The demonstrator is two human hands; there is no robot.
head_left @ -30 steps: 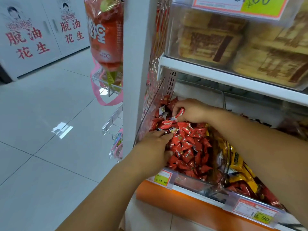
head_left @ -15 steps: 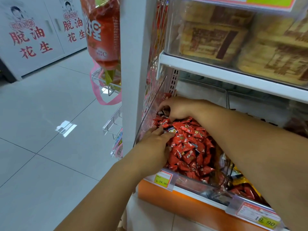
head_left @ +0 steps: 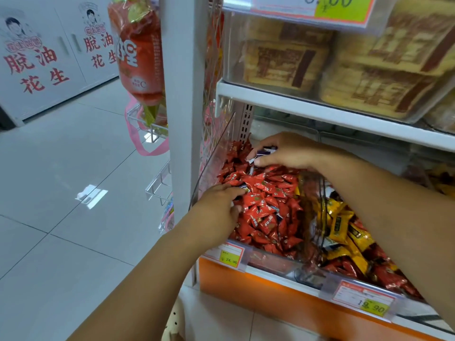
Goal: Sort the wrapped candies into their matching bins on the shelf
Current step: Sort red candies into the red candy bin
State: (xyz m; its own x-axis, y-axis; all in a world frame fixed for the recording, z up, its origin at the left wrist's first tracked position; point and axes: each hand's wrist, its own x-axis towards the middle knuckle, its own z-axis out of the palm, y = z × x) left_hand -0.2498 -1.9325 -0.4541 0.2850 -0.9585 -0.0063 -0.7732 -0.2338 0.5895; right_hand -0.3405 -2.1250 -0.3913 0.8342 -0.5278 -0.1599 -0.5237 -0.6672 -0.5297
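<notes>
A clear bin [head_left: 268, 260] on the low shelf is heaped with red wrapped candies [head_left: 266, 205]. My right hand [head_left: 290, 150] reaches over the back of the heap and holds purple and white wrapped candies [head_left: 263, 153] in its curled fingers. My left hand [head_left: 219, 205] rests at the bin's front left, fingers on the red heap beside a dark purple wrapper [head_left: 242, 187]. The bin to the right [head_left: 354, 284] holds yellow candies [head_left: 342, 225] mixed with red ones.
A white shelf post [head_left: 184, 94] stands just left of the bin. A red snack bag [head_left: 135, 50] hangs beyond it. The upper shelf [head_left: 320, 112] carries tan wrapped cakes. Price tags [head_left: 229, 257] line the orange shelf front. Grey tiled floor lies at left.
My right hand has lifted from the back of the red heap with purple and white candies in its fingers. My left hand stayed at the bin's front left.
</notes>
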